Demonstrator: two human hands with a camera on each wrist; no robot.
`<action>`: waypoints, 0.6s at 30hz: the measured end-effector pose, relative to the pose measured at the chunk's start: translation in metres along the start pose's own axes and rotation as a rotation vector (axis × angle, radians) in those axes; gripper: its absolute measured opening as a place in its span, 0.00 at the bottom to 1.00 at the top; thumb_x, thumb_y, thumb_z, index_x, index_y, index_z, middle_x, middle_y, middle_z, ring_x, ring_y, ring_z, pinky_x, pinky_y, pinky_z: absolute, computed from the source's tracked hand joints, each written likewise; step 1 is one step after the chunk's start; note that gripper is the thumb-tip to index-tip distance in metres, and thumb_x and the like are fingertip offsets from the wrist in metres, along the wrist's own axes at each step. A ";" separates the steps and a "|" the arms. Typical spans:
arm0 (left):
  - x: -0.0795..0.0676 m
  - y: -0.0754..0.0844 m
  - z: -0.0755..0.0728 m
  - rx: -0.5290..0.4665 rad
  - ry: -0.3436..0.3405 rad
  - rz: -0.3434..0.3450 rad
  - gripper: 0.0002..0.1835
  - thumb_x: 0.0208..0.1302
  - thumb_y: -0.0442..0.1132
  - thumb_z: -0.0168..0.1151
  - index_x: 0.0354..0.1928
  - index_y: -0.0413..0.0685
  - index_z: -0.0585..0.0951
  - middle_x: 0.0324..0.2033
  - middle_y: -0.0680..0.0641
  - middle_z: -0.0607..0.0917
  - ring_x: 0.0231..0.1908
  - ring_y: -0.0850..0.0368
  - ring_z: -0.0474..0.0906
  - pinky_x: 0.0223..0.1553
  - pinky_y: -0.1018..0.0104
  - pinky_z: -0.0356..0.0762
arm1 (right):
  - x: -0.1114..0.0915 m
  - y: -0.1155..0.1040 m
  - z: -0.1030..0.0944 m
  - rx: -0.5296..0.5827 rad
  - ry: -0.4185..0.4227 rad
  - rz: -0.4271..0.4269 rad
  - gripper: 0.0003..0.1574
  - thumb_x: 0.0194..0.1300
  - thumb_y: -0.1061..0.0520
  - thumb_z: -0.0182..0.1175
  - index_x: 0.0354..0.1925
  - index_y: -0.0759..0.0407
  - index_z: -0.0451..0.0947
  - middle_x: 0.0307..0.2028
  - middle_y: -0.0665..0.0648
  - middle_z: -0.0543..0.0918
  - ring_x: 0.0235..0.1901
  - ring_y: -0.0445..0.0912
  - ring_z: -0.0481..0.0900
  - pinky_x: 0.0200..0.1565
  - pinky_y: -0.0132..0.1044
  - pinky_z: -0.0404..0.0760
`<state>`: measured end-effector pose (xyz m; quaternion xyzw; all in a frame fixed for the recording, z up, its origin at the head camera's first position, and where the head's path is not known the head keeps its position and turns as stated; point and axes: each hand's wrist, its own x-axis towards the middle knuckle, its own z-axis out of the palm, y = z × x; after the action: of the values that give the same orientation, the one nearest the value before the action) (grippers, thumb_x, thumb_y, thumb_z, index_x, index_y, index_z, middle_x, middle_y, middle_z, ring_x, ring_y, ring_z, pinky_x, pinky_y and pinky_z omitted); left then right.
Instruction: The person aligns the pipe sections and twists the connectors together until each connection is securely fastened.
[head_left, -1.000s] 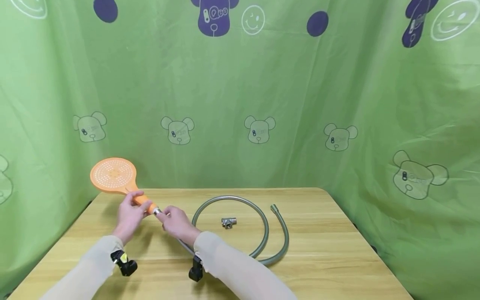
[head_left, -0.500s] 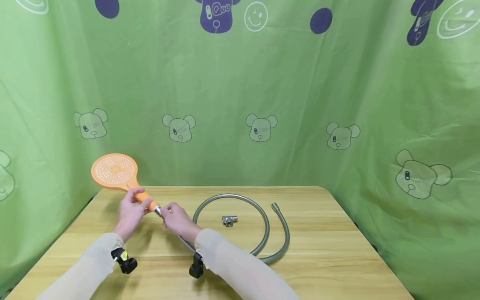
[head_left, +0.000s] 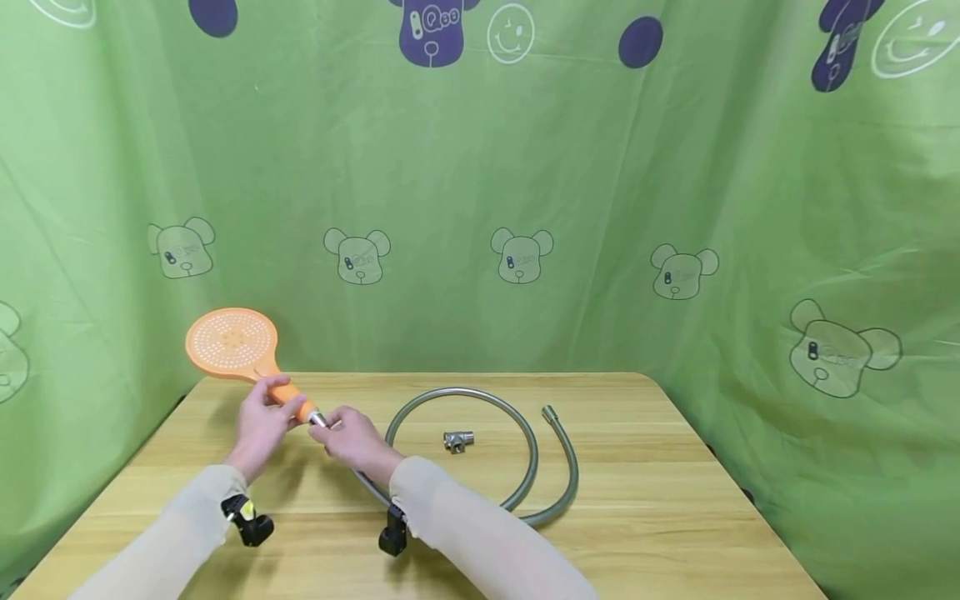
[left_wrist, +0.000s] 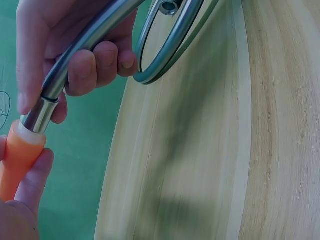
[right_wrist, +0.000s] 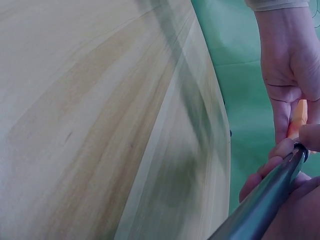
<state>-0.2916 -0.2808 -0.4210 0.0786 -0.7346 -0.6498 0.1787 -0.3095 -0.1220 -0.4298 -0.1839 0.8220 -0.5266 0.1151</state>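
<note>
An orange hand shower head (head_left: pixel 232 343) is held above the table's left part, its perforated face towards the head camera. My left hand (head_left: pixel 257 429) grips its handle (head_left: pixel 288 395) between thumb and fingers. At the handle's lower end, the thumb and fingers of my right hand (head_left: pixel 356 440) pinch the silver connector nut (left_wrist: pixel 41 115) of a grey metal shower hose (left_wrist: pixel 95 35). In the left wrist view the nut meets the handle's pale collar (left_wrist: pixel 29 134). How far it is threaded on is hidden. The hose runs under my right hand and loops across the table.
A small silver tee fitting (head_left: pixel 457 441) lies inside the hose loop. The hose's other end fitting (head_left: pixel 550 414) rests to its right. Wrist cameras (head_left: pixel 255 530) hang below both sleeves. A green curtain (head_left: pixel 450 167) encloses the wooden table (head_left: pixel 660 517).
My right thumb and fingers have shifted round the nut, the thumb drawing in and then stretching forward again. The shower head has moved very slightly right. My left hand keeps its hold.
</note>
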 end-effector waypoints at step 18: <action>-0.001 -0.002 -0.007 0.004 -0.072 0.031 0.28 0.70 0.29 0.59 0.68 0.34 0.62 0.52 0.36 0.70 0.36 0.70 0.80 0.44 0.73 0.86 | 0.003 0.003 0.004 0.016 -0.025 -0.003 0.15 0.75 0.44 0.55 0.37 0.52 0.78 0.19 0.54 0.79 0.14 0.41 0.63 0.16 0.32 0.58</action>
<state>-0.2886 -0.2875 -0.4228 0.0442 -0.7431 -0.6477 0.1620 -0.3112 -0.1254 -0.4341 -0.1907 0.8161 -0.5308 0.1262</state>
